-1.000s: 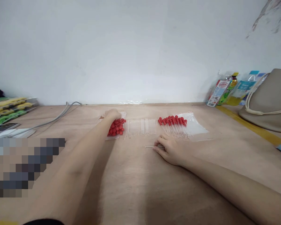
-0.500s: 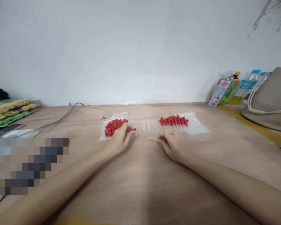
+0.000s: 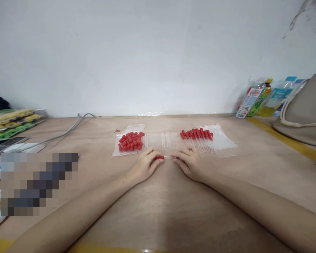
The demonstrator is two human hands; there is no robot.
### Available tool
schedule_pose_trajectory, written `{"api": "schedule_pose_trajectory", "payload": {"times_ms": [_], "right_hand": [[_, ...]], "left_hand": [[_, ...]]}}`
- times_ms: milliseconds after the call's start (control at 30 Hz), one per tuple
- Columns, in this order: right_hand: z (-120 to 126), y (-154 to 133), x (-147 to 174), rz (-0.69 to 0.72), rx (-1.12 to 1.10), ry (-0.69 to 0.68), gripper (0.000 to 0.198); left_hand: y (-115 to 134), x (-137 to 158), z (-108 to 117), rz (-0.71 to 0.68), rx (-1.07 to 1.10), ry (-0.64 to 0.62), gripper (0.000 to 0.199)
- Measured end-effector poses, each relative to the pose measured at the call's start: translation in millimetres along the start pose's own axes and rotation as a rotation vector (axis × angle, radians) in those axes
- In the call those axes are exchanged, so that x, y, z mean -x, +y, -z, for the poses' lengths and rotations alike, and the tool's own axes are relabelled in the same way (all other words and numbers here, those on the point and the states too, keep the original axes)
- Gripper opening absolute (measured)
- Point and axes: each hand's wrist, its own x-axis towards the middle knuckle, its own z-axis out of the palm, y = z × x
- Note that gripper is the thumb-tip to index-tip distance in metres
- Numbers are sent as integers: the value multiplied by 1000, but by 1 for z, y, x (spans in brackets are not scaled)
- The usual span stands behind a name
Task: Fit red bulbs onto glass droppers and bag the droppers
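Observation:
Between finger and thumb my left hand (image 3: 146,163) pinches a red rubber bulb (image 3: 159,157). My right hand (image 3: 187,162) grips a clear dropper tube (image 3: 168,157), whose left end meets the bulb's open end; how deep it sits I cannot tell. Behind my left hand, a pile of loose red bulbs (image 3: 131,141) lies on a plastic bag (image 3: 116,151). Bare clear tubes (image 3: 162,140) lie in a row at the centre. Beyond my right hand, several droppers with red bulbs (image 3: 197,134) rest side by side, partly over another plastic bag (image 3: 223,138).
Bottles (image 3: 276,96) and a beige bag with a cord (image 3: 302,109) stand at the back right. Packs of yellow and green rolls (image 3: 15,121), a phone (image 3: 12,144) and a grey cable (image 3: 65,133) lie on the left. A white wall (image 3: 158,63) bounds the table's back.
My left hand has moved right and toward me from beside the bulb pile, bringing the red bulb to the tube's end. My right hand has stayed nearly in place, still holding the tube.

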Motion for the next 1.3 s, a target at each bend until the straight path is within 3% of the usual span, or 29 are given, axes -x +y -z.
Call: {"api": "schedule_pose_trajectory", "payload": {"times_ms": [333,667,800,1000,1300], "right_hand": [[2,5,-2,0,-80,-77,22],[7,-6,-3,-3,102,-94,24],[6,-6,-3,-6,58,-124,25],[10,4,-1,-38,-55,-110,21],[11,-2,-1,27,48,-121,23]], "left_hand": [[0,4,-1,-83,72,-19,11],[2,5,0,-93,28,-34,13],[2,4,-1,-111,9,-24,13],[0,3,2,-59,46,-12,14],[-1,4,-1,-1,83,-16,14]]}}
